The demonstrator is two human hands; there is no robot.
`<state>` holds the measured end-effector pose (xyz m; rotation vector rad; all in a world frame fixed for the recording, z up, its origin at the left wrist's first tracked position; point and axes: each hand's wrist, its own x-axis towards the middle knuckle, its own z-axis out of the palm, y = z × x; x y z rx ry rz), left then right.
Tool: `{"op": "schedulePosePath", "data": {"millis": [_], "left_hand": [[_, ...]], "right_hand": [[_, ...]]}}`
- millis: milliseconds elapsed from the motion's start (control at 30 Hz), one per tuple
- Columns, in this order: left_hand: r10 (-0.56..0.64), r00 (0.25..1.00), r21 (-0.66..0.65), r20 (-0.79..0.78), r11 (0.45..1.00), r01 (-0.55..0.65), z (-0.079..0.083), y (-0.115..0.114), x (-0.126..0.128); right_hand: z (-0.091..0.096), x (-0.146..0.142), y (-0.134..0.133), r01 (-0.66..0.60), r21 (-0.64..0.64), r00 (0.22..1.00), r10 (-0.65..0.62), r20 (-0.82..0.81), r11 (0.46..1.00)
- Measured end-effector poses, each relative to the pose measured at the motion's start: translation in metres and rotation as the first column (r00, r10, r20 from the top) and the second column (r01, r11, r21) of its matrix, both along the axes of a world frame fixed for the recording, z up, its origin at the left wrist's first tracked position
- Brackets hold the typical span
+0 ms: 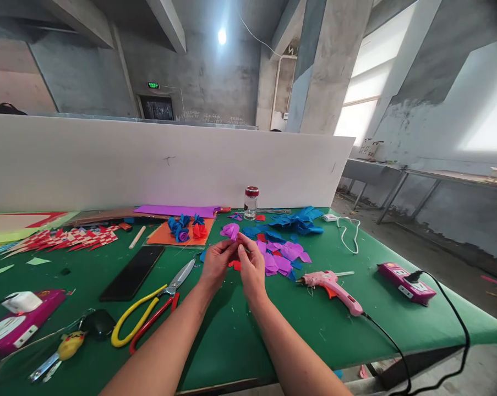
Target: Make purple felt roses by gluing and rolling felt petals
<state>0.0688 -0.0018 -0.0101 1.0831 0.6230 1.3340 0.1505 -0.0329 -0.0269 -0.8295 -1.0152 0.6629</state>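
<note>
Both my hands meet above the green table (273, 324), near its middle. My left hand (216, 263) and my right hand (251, 268) pinch a small purple paper flower (230, 231) between their fingertips, fingers closed on it. Just beyond the hands lies a heap of purple, red and blue paper petals (282, 256). Finished blue and red paper flowers (186, 226) rest on an orange sheet (163, 235) to the left.
Yellow-and-red-handled scissors (149, 316) and a black phone (131, 273) lie left of my arms. A pink glue gun (333, 287) with a black cord sits to the right, near a pink power strip (405, 281). A small glass jar (251, 202) stands before the white partition (149, 165).
</note>
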Motion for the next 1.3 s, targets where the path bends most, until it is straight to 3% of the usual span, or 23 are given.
{"op": "schedulePosePath", "data": {"millis": [933, 1300], "left_hand": [[-0.018, 1.0, -0.034, 0.003, 0.999, 0.018, -0.006, 0.005, 0.0], [0.031, 0.999, -0.08, 0.012, 0.996, -0.03, -0.002, 0.003, -0.001]], "right_hand": [[0.007, 0.001, -0.01, 0.12, 0.099, 0.977, -0.135, 0.167, 0.988], [0.007, -0.004, -0.016, 0.2, 0.151, 0.921, -0.238, 0.309, 0.968]]}}
